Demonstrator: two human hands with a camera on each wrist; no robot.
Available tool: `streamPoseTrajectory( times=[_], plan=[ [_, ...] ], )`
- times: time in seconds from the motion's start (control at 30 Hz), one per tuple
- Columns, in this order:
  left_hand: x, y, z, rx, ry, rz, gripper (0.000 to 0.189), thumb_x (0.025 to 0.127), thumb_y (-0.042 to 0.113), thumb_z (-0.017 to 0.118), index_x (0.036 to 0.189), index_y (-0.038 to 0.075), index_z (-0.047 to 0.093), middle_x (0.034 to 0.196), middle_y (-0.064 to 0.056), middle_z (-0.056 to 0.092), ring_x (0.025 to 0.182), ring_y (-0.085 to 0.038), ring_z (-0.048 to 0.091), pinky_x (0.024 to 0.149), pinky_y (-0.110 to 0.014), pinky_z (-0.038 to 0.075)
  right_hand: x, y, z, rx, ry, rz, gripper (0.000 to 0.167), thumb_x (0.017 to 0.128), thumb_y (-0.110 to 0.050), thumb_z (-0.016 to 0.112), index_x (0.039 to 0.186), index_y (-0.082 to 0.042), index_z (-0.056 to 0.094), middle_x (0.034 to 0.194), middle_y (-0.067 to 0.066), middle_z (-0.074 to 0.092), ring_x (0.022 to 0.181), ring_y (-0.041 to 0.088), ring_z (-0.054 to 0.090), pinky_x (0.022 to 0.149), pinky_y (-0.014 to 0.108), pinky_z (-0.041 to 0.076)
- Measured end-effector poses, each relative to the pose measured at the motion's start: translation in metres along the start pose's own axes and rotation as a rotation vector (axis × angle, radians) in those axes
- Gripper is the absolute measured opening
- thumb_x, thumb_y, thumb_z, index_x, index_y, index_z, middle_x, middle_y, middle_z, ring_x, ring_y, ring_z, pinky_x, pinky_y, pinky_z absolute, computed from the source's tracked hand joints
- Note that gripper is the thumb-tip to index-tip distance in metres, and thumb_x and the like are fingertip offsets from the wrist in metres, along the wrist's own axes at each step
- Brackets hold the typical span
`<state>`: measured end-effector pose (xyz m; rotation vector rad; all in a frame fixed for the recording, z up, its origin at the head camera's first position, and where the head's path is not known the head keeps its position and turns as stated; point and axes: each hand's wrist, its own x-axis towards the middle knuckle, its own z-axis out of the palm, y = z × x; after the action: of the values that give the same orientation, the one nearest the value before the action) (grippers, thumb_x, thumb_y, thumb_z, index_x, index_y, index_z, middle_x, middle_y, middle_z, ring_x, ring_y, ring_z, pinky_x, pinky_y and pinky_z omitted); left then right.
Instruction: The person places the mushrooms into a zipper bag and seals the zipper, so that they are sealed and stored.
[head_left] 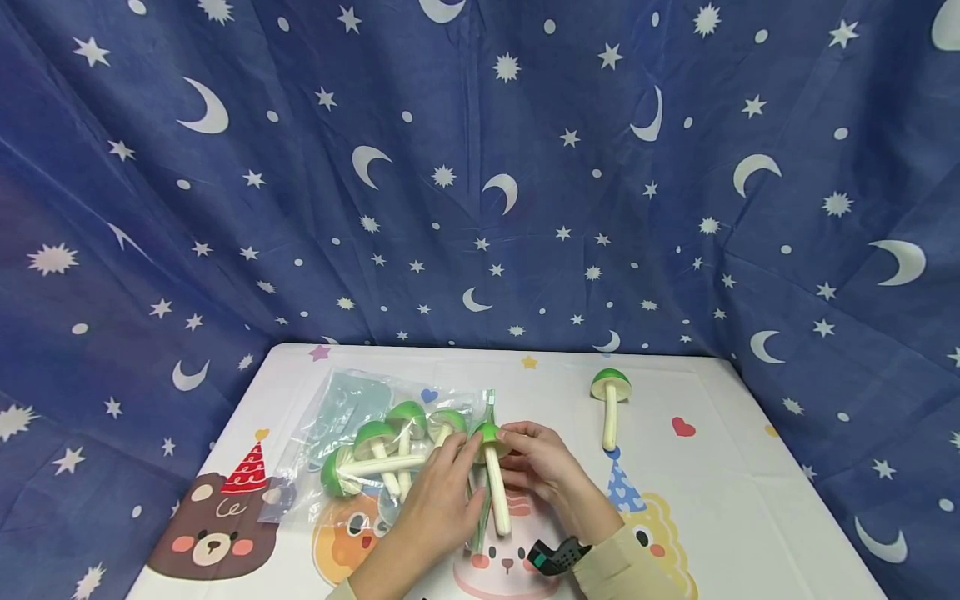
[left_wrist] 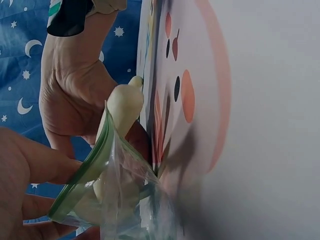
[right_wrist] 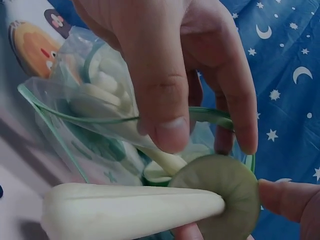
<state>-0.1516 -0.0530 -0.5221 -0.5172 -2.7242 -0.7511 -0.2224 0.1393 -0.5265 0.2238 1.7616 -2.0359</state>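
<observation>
A clear zip bag [head_left: 315, 429] with a green closure strip lies on the table, several green-capped toy mushrooms [head_left: 375, 437] inside. At its mouth my left hand [head_left: 444, 500] pinches the rim, thumb and fingers on either side of the strip in the right wrist view. A toy mushroom [head_left: 497, 492] with a pale stem is at the opening, its stem pointing toward me. My right hand [head_left: 543, 467] holds this one by the cap [right_wrist: 220, 200]. Another toy mushroom [head_left: 611, 408] lies apart on the right. Part of the right fingers is hidden behind the cap.
A white table [head_left: 757, 492] printed with cartoon animals lies under everything. At its back hangs a blue curtain [head_left: 480, 208] with moons and stars. A black band [head_left: 558, 557] is on the right wrist.
</observation>
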Motion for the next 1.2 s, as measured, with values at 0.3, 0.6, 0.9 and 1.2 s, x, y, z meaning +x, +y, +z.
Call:
streamPoseTrajectory(
  times=[0.3,0.6,0.9,1.2],
  plan=[
    [0.0,0.001,0.0,0.0,-0.004,-0.008,0.078,0.088,0.02,0.083,0.159,0.01,0.051,0.152,-0.012,0.058,0.127,-0.03,0.065,0.107,-0.047,0.06,0.0,0.002,0.006,0.058,0.065,0.005,0.039,0.103,-0.023,0.069,0.132,0.001,0.058,0.107,0.012,0.067,0.089,0.02,0.075,0.077,0.034,0.069],
    [0.0,0.002,0.0,0.007,0.008,0.012,0.077,0.087,0.018,0.082,0.158,0.009,0.053,0.148,-0.01,0.06,0.124,-0.028,0.066,0.107,-0.045,0.059,-0.001,0.004,0.011,0.083,0.107,0.003,0.041,0.105,-0.024,0.068,0.135,0.001,0.055,0.106,0.012,0.066,0.087,0.02,0.075,0.078,0.035,0.069],
    [-0.001,0.001,0.0,0.014,0.004,0.023,0.078,0.086,0.018,0.083,0.158,0.008,0.053,0.146,-0.009,0.06,0.121,-0.025,0.066,0.106,-0.043,0.059,-0.001,0.004,0.015,0.105,0.147,-0.001,0.04,0.106,-0.024,0.067,0.135,0.001,0.055,0.108,0.013,0.064,0.085,0.019,0.074,0.078,0.033,0.069],
    [0.0,0.0,0.0,0.016,0.004,0.03,0.079,0.085,0.02,0.085,0.157,0.008,0.054,0.146,-0.01,0.061,0.12,-0.026,0.066,0.105,-0.043,0.06,0.001,0.005,0.02,0.101,0.187,-0.023,0.039,0.106,-0.02,0.066,0.135,0.002,0.054,0.105,0.014,0.066,0.083,0.019,0.075,0.076,0.032,0.068]
  ],
)
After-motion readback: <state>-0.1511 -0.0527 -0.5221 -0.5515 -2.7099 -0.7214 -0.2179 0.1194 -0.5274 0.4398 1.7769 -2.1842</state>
